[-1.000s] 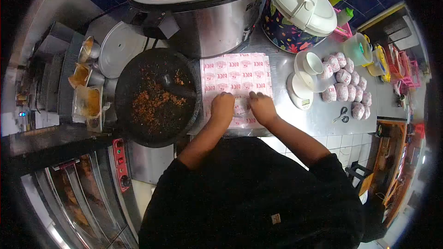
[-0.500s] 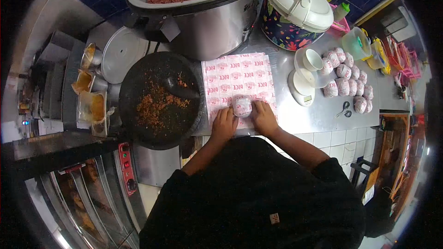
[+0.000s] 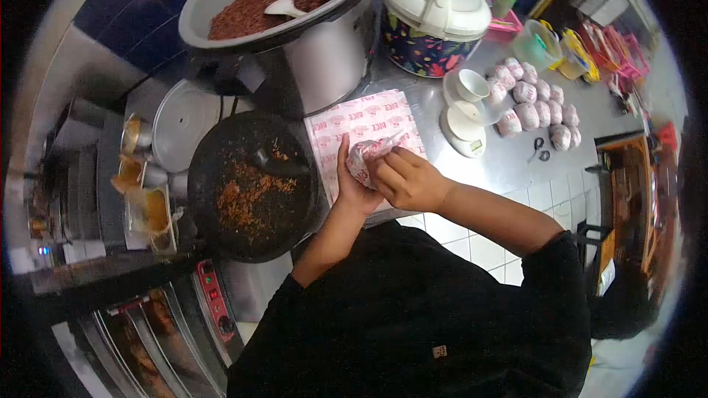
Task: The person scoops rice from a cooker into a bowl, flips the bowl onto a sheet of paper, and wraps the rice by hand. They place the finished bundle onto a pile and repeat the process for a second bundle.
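Observation:
A ball wrapped in printed paper [image 3: 359, 162] is cradled in my left hand [image 3: 352, 186], its fingers up along the ball's left side. On the ball's right side, my right hand [image 3: 405, 180] has its fingers closed on the wrapper, where a loose paper end sticks out. Both hands are above the front part of a stack of printed paper sheets [image 3: 361, 118]. Left of the stack stands a dark pan [image 3: 228, 228] with brown crumbly food and a ladle. Several wrapped balls [image 3: 527, 116] lie at the right.
A large cooker [image 3: 324, 59] of reddish-brown rice with a white spoon stands behind. A lidded patterned container [image 3: 428, 48], a scale [image 3: 466, 136] with bowls, and scissors [image 3: 540, 149] are to the right. Food containers [image 3: 156, 210] and a round lid [image 3: 184, 129] are at the left.
Both hands have lifted the ball off the paper stack. My right hand has moved over onto its wrapper, and my left hand now supports it. The camera view has shifted and tilted.

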Motion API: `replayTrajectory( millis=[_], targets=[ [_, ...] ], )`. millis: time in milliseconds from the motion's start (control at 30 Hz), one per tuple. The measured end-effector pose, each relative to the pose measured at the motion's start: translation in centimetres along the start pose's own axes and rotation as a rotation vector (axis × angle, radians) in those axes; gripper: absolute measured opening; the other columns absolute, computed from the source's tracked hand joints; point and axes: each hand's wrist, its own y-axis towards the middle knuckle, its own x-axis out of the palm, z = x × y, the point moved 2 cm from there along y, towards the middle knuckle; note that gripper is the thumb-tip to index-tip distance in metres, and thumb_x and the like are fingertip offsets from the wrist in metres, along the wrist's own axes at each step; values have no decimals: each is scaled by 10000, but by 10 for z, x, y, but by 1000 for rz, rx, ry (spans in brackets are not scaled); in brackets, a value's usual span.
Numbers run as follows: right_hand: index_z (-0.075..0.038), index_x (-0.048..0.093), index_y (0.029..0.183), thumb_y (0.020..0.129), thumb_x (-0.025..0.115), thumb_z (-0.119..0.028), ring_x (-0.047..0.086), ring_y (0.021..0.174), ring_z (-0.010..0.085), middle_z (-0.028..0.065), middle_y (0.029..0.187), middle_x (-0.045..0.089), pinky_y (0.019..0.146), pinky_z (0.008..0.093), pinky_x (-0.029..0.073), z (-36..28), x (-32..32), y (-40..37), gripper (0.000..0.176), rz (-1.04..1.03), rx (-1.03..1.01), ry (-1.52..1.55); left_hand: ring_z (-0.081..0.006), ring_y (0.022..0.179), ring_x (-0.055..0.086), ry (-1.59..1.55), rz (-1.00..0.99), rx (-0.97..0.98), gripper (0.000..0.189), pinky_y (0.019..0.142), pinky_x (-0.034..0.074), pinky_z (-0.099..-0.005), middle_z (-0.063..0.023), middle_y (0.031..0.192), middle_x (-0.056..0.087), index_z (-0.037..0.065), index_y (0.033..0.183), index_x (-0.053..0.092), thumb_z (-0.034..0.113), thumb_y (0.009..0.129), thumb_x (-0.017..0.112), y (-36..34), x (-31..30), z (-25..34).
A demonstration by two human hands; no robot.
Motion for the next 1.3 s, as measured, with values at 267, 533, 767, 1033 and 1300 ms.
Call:
replayTrajectory(
  millis=[267, 533, 767, 1033, 1300],
  targets=[
    [40, 497, 1162, 756, 582, -110, 543, 1039, 365, 200, 1143, 532, 926, 431, 455, -20, -23, -31, 441, 244, 671, 334, -164, 717, 544, 732, 77, 732, 286, 659, 448, -312, -49, 787, 546, 59, 840, 524, 343, 850, 558, 12, 46, -12],
    [49, 348, 1254, 799, 618, -330, 405, 1110, 326, 205, 1158, 403, 1001, 377, 287, -29, -46, -67, 651, 560, 1019, 967, -207, 751, 519, 1184, -154, 1000, 376, 699, 440, -343, -107, 767, 521, -17, 815, 524, 357, 836, 489, 14, 63, -84],
    [44, 371, 1206, 815, 634, -365, 420, 1038, 330, 201, 1095, 411, 951, 398, 317, 12, -54, -118, 624, 570, 1013, 801, -260, 844, 554, 1459, -93, 931, 542, 783, 456, -392, -138, 918, 569, -39, 1006, 625, 392, 874, 322, 59, 76, -130],
    [28, 381, 1242, 824, 658, -280, 466, 1039, 303, 182, 1104, 449, 927, 391, 373, 87, -90, -227, 589, 714, 1242, 737, -272, 933, 548, 1441, -218, 774, 584, 819, 436, -385, -153, 954, 568, -39, 1102, 592, 433, 897, 318, 140, 83, -246],
    [51, 515, 1130, 731, 715, -415, 591, 979, 365, 256, 1024, 613, 853, 415, 454, 259, -45, -365, 646, 757, 1735, 430, -402, 1245, 310, 2391, -28, 913, 678, 1066, 188, -489, -221, 1317, 323, 21, 1397, 353, 436, 883, 501, 181, 100, -291]
  ],
)
